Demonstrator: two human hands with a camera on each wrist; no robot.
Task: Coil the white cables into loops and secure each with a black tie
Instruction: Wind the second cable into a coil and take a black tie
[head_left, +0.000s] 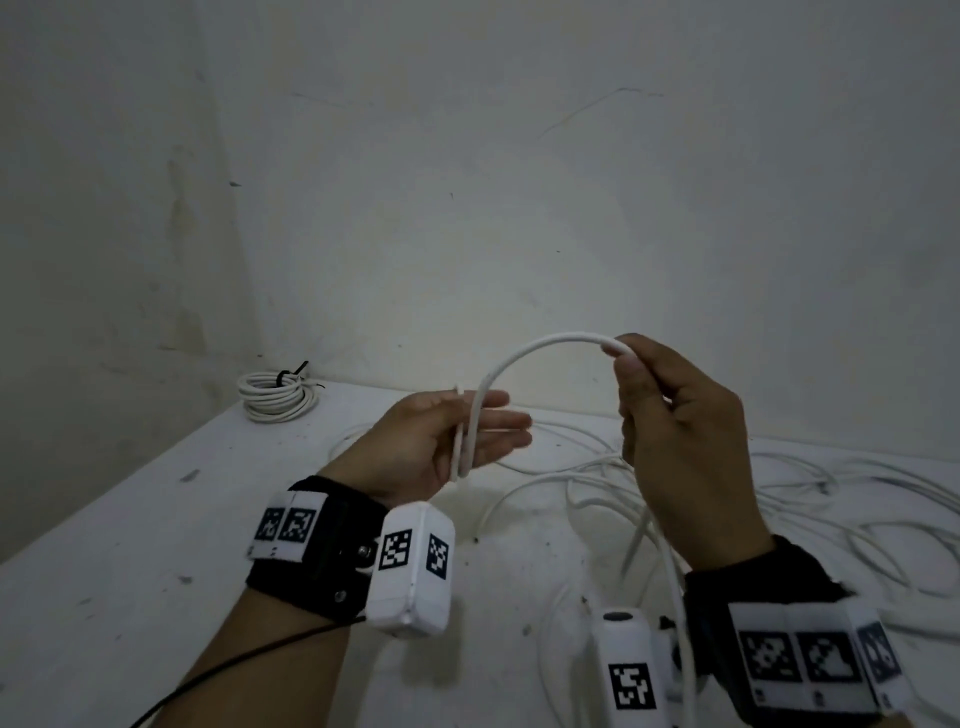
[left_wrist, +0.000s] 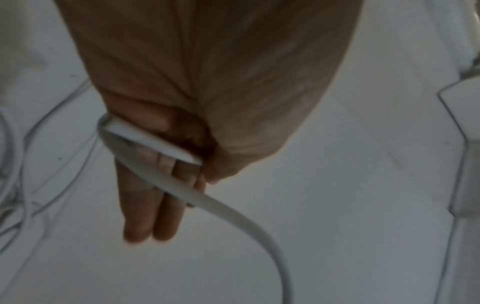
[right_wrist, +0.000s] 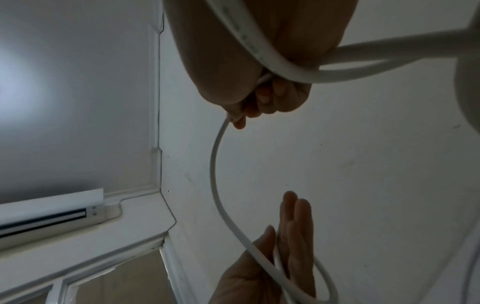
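Observation:
A white cable (head_left: 524, 353) arcs in the air between my two hands above the white table (head_left: 156, 545). My left hand (head_left: 483, 431) stands palm up with straight fingers; the cable's end is doubled across the palm and the thumb pins it there, as the left wrist view shows on the cable (left_wrist: 221, 207) and the left hand (left_wrist: 161, 195). Higher and to the right, my right hand (head_left: 628, 364) pinches the cable between thumb and curled fingers. From the right hand (right_wrist: 259, 98) the cable (right_wrist: 215, 164) curves down to the left hand (right_wrist: 288, 246).
A coiled white cable (head_left: 275, 397) bound by a black tie (head_left: 288, 375) lies at the table's back left, by the wall. Several loose white cables (head_left: 779, 493) sprawl over the table's right half, under and beyond my right hand.

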